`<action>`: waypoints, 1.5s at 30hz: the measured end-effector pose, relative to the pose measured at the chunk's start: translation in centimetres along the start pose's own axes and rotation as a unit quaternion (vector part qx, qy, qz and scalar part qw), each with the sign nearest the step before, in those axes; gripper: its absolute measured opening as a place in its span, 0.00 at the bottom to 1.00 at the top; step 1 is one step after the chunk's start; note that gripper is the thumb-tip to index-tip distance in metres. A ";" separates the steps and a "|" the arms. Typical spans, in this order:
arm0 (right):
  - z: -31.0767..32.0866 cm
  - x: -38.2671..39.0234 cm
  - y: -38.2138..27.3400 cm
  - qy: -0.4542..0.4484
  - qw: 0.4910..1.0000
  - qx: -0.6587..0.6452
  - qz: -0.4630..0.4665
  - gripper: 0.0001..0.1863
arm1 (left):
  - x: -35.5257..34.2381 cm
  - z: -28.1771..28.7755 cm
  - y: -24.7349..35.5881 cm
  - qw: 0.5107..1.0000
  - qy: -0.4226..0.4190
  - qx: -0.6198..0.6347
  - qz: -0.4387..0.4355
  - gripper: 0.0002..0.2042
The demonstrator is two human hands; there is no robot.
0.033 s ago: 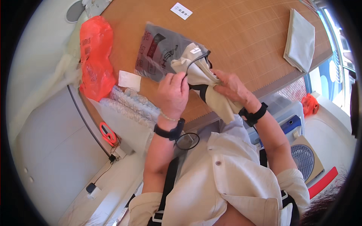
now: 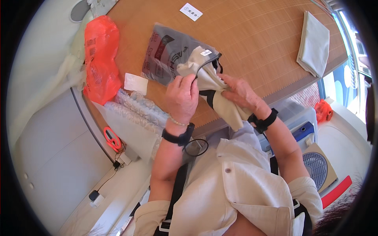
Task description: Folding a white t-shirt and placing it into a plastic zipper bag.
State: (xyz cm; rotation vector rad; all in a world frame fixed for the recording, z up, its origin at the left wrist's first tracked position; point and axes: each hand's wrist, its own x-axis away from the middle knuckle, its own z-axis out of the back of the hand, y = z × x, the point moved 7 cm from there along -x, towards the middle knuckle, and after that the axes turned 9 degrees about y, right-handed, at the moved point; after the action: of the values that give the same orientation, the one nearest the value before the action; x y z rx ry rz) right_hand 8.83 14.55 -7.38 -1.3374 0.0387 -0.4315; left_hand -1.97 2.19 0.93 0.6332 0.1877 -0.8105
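- Cloth [image 2: 209,80], beige with dark edging and a small white tag, is bunched between two bare hands near the table's front edge.
- Its long axis slants from upper left, away from the person, to lower right, toward the person's lap.
- Left hand [image 2: 182,98]: on the cloth's left side, thumb and fingers pinched together on the dark edging; the cloth lies directly to its right.
- Right hand [image 2: 242,93]: closed on the opposite side, around the middle of the length; from here the cloth lies to the left. Both hands touch it, so neither is nearer, though the right covers more of its body.
- The upper end overlaps a grey printed plastic bag [image 2: 159,55] that lies flat beyond the left hand; the lower end reaches past the table edge. Whether the far end touches the bag or is raised, I cannot tell.
- Table [image 2: 252,35]: brown, with a woven look. A small white card [image 2: 191,11] lies far off, a folded pale cloth [image 2: 314,45] at far right, a white paper square [image 2: 136,84] left of the hands, and a red-orange plastic bag [image 2: 100,59] beyond it.
- Around: red-handled scissors [image 2: 112,139] at lower left; a grey round grille [image 2: 315,167] at lower right.
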 end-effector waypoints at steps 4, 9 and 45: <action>-1.7 -0.5 -0.9 0.004 0.997 0.060 0.051 0.28 | -0.1 -0.1 0.8 0.999 0.009 -0.013 -0.029 0.08; -2.8 -3.2 -1.4 0.004 0.990 0.130 0.058 0.26 | 0.9 -0.2 1.7 0.997 -0.016 -0.032 -0.068 0.08; -7.4 -8.0 2.0 0.146 0.913 -0.377 -0.053 0.21 | 7.4 1.5 -3.9 0.997 0.004 0.040 0.061 0.13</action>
State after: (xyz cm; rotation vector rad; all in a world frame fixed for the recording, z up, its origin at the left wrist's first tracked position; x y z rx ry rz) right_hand 0.05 10.60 -12.75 -2.0296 0.4197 -0.7527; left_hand 0.15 -5.21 -2.53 0.7167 0.1230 -0.6996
